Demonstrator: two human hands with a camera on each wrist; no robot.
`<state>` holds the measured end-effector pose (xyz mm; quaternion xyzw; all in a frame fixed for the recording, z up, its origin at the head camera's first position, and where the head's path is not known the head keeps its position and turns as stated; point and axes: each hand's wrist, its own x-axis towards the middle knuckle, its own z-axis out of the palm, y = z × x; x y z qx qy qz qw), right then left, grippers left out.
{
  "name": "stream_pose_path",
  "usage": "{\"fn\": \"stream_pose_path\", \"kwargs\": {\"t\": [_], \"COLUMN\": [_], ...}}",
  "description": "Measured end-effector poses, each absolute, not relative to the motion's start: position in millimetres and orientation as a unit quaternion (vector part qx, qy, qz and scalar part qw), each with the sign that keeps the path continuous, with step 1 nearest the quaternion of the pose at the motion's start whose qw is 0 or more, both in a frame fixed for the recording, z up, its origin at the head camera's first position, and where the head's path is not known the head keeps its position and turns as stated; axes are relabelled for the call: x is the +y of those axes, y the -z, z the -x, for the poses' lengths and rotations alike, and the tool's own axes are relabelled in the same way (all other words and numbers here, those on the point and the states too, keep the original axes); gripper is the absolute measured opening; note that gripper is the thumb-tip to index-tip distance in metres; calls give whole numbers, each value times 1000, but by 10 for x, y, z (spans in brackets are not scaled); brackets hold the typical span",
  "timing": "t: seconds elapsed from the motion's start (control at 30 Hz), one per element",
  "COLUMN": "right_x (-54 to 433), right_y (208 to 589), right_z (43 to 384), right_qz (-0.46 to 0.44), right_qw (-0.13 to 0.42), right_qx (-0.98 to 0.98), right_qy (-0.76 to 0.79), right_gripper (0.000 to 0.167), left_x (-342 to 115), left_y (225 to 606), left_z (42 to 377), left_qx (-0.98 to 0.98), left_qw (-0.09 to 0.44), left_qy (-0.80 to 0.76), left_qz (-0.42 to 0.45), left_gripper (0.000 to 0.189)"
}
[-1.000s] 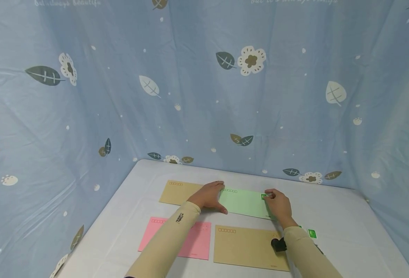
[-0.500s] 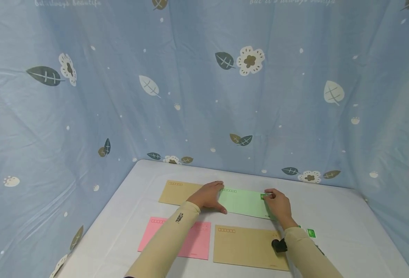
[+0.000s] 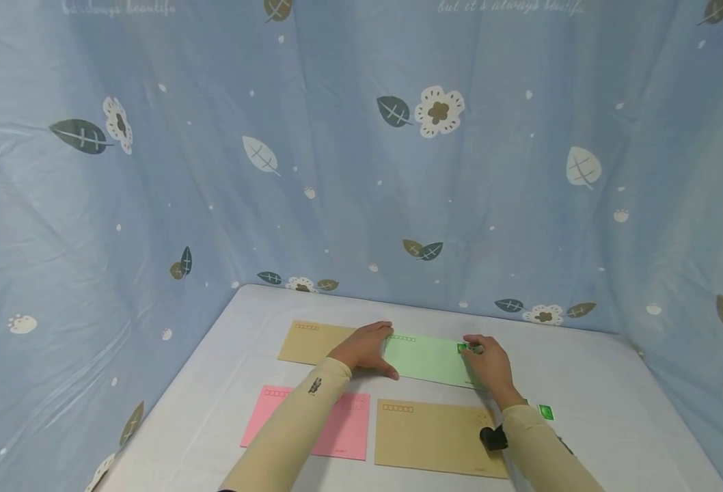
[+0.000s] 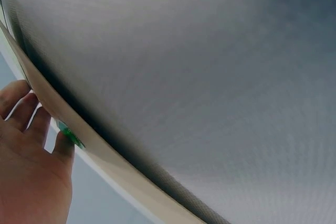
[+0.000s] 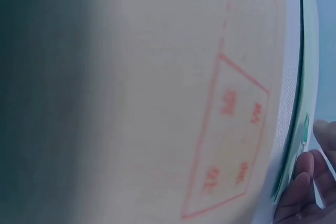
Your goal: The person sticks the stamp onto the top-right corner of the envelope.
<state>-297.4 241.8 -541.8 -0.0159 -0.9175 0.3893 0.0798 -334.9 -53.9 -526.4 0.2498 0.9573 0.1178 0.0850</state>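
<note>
In the head view my left hand [image 3: 367, 348] rests with spread fingers where the back tan envelope [image 3: 312, 342] meets the light green envelope [image 3: 429, 359]. My right hand [image 3: 492, 363] is at the green envelope's upper right corner. Its thumb and curled fingers pinch a small green postage stamp [image 3: 462, 348], which lies against the paper. In the right wrist view, that stamp [image 5: 305, 128] shows beside the thumb, fingers bent below. The left wrist view has the left hand [image 4: 34, 150] at a tan paper edge, a green stamp [image 4: 71, 135] showing by the thumb.
Nearer on the white table [image 3: 614, 424] lie a pink envelope [image 3: 346, 430] and another tan envelope [image 3: 435, 437], partly under the forearms. A loose green stamp [image 3: 546, 412] lies right of the right forearm. A patterned blue curtain [image 3: 337, 171] hangs behind.
Both hands hold nearly the same places, and the stamp stays at the green envelope's corner. The right fingers have shifted very slightly. The head view has drifted a little.
</note>
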Motion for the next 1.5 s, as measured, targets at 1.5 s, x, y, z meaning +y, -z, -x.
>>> {"fn": "stream_pose_path", "kwargs": {"t": [1.5], "right_x": [2442], "right_y": [5373], "right_z": [2993], "right_qz": [-22], "right_qw": [53], "right_qx": [-942], "right_qy": [-331], "right_gripper": [32], "left_x": [-510], "left_y": [5266], "left_z": [3367], "left_qx": [958], "left_qw": [91], "left_qy": [-119], "left_qz": [-243], "left_gripper": [114]}}
